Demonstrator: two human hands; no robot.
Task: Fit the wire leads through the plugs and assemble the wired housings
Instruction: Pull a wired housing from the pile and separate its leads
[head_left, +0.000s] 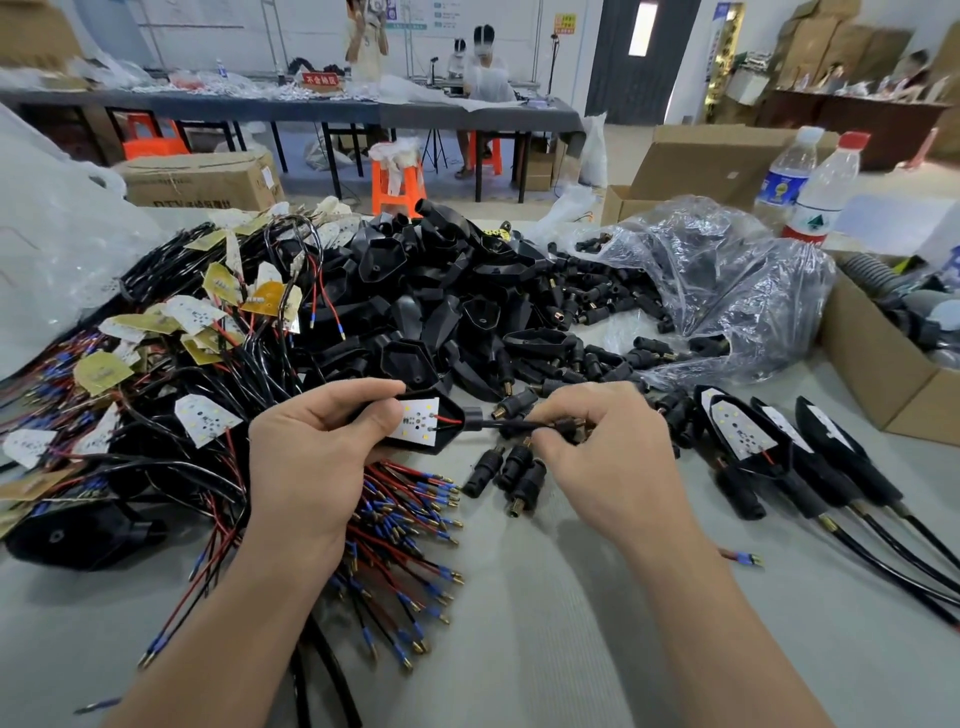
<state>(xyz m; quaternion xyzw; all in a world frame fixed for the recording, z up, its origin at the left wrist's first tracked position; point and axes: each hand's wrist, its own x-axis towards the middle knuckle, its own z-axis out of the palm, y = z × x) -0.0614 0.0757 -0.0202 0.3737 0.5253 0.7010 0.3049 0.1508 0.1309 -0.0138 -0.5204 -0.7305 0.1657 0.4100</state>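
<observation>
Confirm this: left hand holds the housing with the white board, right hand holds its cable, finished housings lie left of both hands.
No: the head view shows the finished housings right of both hands. The left hand does hold the housing with the white board; the right hand holds its cable.

Left hand grips black housing, LED board face up beside the thumb. Right hand pinches a plug on the black cable spanning both sets of fingers. Loose plugs lie just below the right fingertips; wire leads lie under the left hand.
</observation>
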